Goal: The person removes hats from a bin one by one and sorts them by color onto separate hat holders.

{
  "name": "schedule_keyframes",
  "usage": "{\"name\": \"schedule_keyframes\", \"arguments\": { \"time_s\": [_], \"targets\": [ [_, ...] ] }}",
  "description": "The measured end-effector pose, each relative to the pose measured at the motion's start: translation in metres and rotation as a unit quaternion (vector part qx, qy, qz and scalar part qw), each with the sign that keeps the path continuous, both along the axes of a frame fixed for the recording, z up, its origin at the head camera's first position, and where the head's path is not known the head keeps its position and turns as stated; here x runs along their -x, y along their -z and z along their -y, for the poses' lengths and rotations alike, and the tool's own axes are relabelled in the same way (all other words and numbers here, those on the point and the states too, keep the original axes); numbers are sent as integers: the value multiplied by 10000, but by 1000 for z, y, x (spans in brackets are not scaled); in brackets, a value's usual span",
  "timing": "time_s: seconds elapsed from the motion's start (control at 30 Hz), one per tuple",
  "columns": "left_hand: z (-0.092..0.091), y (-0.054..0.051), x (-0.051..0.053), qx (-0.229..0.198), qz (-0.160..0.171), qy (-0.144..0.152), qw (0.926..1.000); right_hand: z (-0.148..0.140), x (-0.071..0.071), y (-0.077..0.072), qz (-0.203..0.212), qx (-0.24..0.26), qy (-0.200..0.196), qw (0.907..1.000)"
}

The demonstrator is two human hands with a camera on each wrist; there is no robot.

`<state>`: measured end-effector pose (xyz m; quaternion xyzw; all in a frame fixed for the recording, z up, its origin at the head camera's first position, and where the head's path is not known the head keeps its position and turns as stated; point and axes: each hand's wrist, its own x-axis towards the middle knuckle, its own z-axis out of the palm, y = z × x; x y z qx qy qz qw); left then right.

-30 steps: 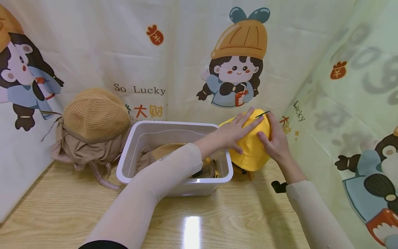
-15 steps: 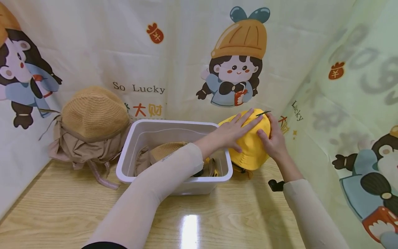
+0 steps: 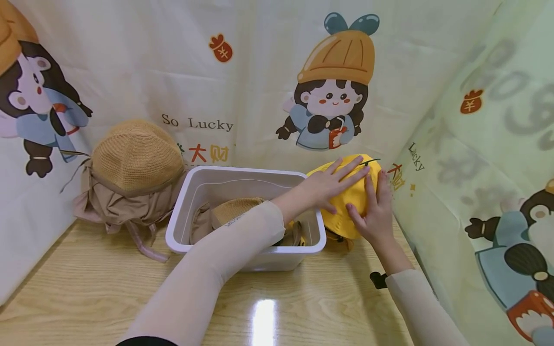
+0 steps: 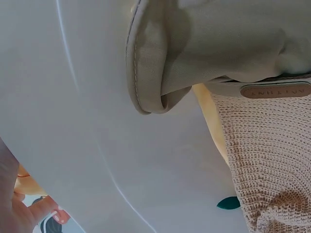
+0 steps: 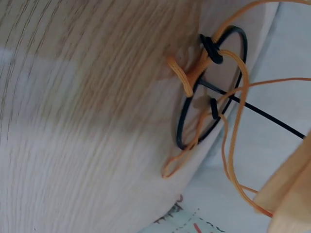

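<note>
A yellow hat (image 3: 346, 204) sits to the right of the bin in the head view, a dark green bit on its top. My left hand (image 3: 324, 187) reaches across the bin and rests on the hat's left side with spread fingers. On its right side lies my right hand (image 3: 374, 211), fingers extended and thumb apart. In the right wrist view, orange cords (image 5: 238, 121) hang by a black ring stand (image 5: 181, 126) under the hat's edge. Part of my left hand (image 4: 17, 208) shows in the left wrist view.
A pale bin (image 3: 246, 262) holds a straw-and-brown hat (image 3: 233, 210) and other items partly hidden by my left arm. Left of it stands another straw-and-brown hat (image 3: 136, 158) with hanging ties. Printed curtains (image 3: 255, 96) rise behind and at both sides.
My right hand has moved down and left over the yellow hat's right side, its fingers now straighter. My left hand stays on the hat. The head view has shifted slightly.
</note>
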<state>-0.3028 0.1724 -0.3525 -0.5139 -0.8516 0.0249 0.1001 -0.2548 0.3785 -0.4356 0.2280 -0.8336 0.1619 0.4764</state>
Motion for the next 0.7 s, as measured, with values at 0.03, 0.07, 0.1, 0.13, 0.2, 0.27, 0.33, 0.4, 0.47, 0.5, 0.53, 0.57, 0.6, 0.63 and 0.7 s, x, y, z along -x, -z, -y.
{"name": "schedule_keyframes", "arguments": {
  "time_s": [0.03, 0.07, 0.1, 0.13, 0.2, 0.27, 0.33, 0.4, 0.47, 0.5, 0.53, 0.57, 0.6, 0.63, 0.7],
  "targets": [
    [0, 0, 0, 21, -31, -26, 10000, 0, 0, 2, 47, 23, 58, 10000],
    [0, 0, 0, 48, -78, -40, 9999, 1, 0, 3, 110, 42, 120, 9999],
    [0, 0, -1, 79, -123, -46, 9999, 1, 0, 4, 170, 69, 173, 9997],
    [1, 0, -1, 105, -145, -58, 9998, 1, 0, 5, 238, 76, 226, 9994],
    [1, 0, -1, 147, -170, -64, 9997, 2, -1, 7, 330, 89, 301, 9990],
    [3, -1, -2, 148, -112, -70, 9998, 4, -2, 7, 356, 98, 283, 9989],
    [6, -4, -2, 66, 82, -144, 9998, 5, -3, 6, 322, 88, 232, 9992],
    [11, -9, -3, -90, 282, -205, 9994, 6, -4, 3, 236, 80, 156, 9996],
    [17, -16, -2, -265, 345, -207, 9988, 6, -5, 0, 119, 78, 98, 9999],
    [21, -21, -2, -340, 321, -178, 9987, 6, -6, -3, 61, 88, 76, 9999],
    [27, -26, -2, -426, 348, -190, 9983, 7, -7, -5, 20, 96, 51, 9999],
    [32, -30, -2, -507, 344, -186, 9979, 9, -8, -7, -1, 93, 28, 10000],
    [37, -36, -2, -567, 311, -160, 9978, 10, -8, -10, -19, 88, 14, 10000],
    [43, -42, -3, -659, 339, -163, 9971, 12, -9, -12, -50, 101, -14, 9999],
    [56, -53, -6, -871, 487, -253, 9947, 18, -10, -19, -100, 100, -76, 9999]
  ]
}}
